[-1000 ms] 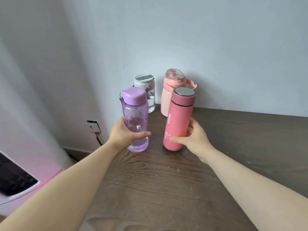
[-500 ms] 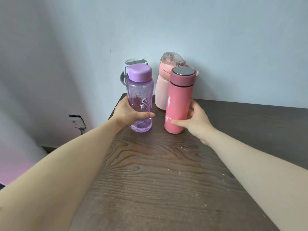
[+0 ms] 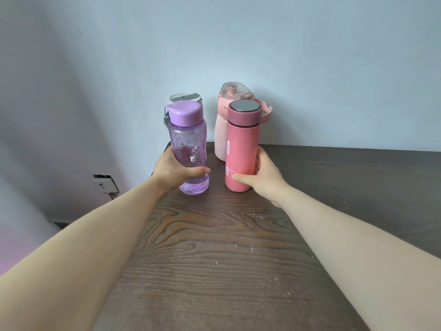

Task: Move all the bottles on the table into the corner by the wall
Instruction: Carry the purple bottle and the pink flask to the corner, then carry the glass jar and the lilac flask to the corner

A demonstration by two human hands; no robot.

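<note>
Left hand (image 3: pixel 175 169) gripping purple bottle (image 3: pixel 188 149) near table (image 3: pixel 214 259) edge, right hand (image 3: pixel 265 177) gripping pink flask (image 3: pixel 241 149)

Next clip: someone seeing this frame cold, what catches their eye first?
Two bare arms reach in from the bottom edge, each gripping an upright bottle near the far left corner of the dark wooden table. The left hand holds a clear purple bottle; the right hand holds a pink flask. Behind them, against the pale wall, stand a light pink bottle and a clear bottle, mostly hidden.
</note>
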